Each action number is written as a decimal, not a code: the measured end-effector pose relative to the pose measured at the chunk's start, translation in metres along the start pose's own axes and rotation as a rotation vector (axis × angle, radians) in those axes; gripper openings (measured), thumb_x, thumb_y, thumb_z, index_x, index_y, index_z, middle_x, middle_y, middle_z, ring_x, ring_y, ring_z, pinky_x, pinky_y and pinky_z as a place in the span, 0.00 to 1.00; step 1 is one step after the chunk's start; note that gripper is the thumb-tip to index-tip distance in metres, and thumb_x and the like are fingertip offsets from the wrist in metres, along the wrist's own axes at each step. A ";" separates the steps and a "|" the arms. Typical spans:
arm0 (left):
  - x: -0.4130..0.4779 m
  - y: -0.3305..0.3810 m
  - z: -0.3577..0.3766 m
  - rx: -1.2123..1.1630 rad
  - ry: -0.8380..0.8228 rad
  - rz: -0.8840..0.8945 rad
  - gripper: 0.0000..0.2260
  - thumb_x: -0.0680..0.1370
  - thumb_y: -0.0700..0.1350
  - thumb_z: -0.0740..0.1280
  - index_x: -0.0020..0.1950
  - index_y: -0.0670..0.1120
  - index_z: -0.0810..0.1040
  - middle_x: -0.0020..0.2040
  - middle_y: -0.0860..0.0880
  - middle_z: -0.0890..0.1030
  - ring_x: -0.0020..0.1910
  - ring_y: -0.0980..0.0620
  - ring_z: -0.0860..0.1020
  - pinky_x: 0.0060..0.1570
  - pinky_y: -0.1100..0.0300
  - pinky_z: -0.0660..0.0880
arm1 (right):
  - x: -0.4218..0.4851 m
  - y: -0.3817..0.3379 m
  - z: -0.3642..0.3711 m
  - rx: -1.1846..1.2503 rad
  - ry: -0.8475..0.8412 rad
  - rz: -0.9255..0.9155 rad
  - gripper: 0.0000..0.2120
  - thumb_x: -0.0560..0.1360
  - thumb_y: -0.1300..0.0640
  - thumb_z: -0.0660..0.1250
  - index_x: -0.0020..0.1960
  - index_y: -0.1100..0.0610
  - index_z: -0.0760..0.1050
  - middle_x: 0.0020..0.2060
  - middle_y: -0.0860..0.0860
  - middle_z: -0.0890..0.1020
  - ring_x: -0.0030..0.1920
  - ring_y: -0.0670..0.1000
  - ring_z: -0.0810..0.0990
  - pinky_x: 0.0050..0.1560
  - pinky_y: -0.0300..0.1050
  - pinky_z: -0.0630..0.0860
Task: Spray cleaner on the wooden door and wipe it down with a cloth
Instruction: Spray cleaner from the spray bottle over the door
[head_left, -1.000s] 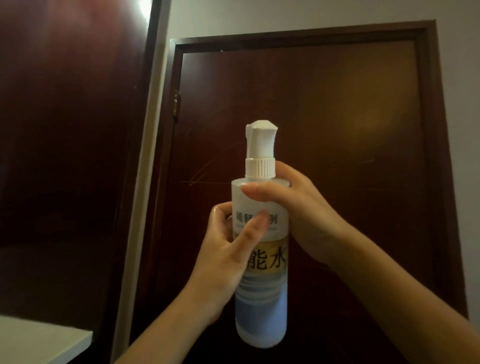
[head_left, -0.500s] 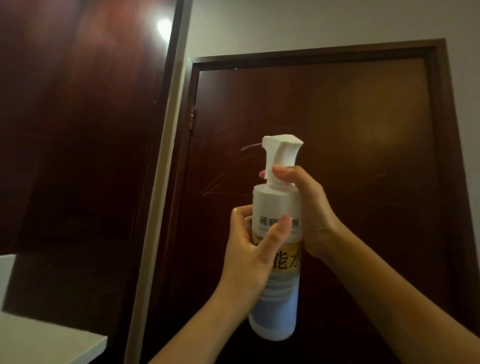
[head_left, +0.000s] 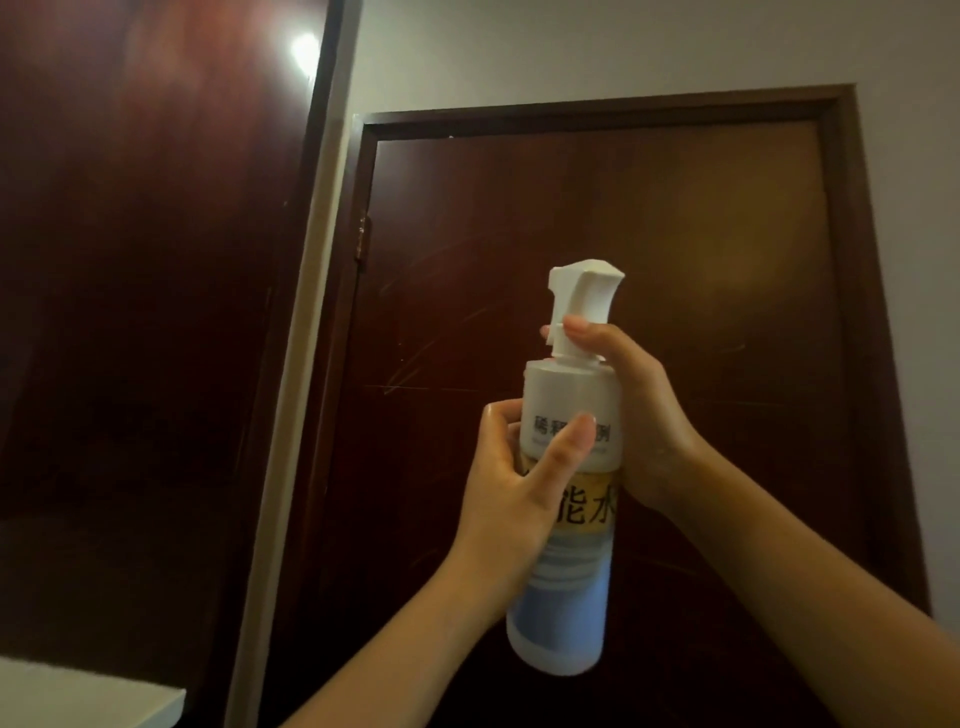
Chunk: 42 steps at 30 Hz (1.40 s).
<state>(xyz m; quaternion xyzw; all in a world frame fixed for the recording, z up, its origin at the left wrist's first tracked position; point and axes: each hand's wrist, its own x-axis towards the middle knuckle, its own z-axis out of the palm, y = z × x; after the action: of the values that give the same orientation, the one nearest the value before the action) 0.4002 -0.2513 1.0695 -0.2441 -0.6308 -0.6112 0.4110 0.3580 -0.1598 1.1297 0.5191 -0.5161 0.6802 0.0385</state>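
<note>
A translucent spray bottle (head_left: 563, 597) with a white trigger head and a yellow and blue label is held upright in front of the dark wooden door (head_left: 675, 260). My left hand (head_left: 514, 488) wraps the bottle's middle from the left, thumb across the label. My right hand (head_left: 639, 415) grips the bottle's neck from the right, with fingers curled around the trigger stem. The nozzle points left, toward the door. Faint scratches and streaks show on the door's face. No cloth is in view.
A second dark wooden panel (head_left: 145, 312) stands open at the left, with a pale edge strip (head_left: 291, 395) beside the door frame (head_left: 597, 106). A hinge (head_left: 362, 236) sits on the frame's left side. A white surface corner (head_left: 78, 696) shows at the lower left.
My right hand slid up from the bottle's shoulder to the trigger neck. The view tilted upward slightly, so bottle and door sit lower in the frame.
</note>
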 end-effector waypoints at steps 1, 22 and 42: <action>0.002 0.000 0.001 0.003 -0.003 -0.004 0.25 0.66 0.59 0.69 0.55 0.49 0.67 0.48 0.46 0.80 0.44 0.52 0.83 0.38 0.63 0.78 | 0.001 -0.001 -0.001 -0.001 0.011 0.000 0.22 0.62 0.43 0.66 0.49 0.57 0.76 0.33 0.51 0.80 0.32 0.50 0.79 0.33 0.44 0.77; 0.027 0.005 0.049 -0.003 -0.017 0.002 0.27 0.60 0.61 0.68 0.54 0.50 0.69 0.51 0.47 0.80 0.45 0.53 0.82 0.38 0.64 0.78 | 0.006 -0.029 -0.046 -0.074 0.082 -0.064 0.20 0.63 0.42 0.66 0.47 0.55 0.75 0.31 0.49 0.79 0.30 0.47 0.78 0.31 0.41 0.76; 0.037 -0.012 0.114 -0.119 -0.173 -0.008 0.25 0.62 0.59 0.69 0.54 0.49 0.71 0.49 0.48 0.81 0.44 0.54 0.83 0.38 0.64 0.78 | -0.014 -0.043 -0.114 -0.110 0.204 -0.094 0.21 0.63 0.43 0.66 0.51 0.56 0.74 0.33 0.51 0.78 0.31 0.49 0.78 0.31 0.41 0.76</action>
<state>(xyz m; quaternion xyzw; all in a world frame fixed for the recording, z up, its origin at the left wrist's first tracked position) 0.3449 -0.1495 1.1026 -0.3173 -0.6276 -0.6259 0.3372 0.3131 -0.0484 1.1563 0.4679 -0.5212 0.6975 0.1511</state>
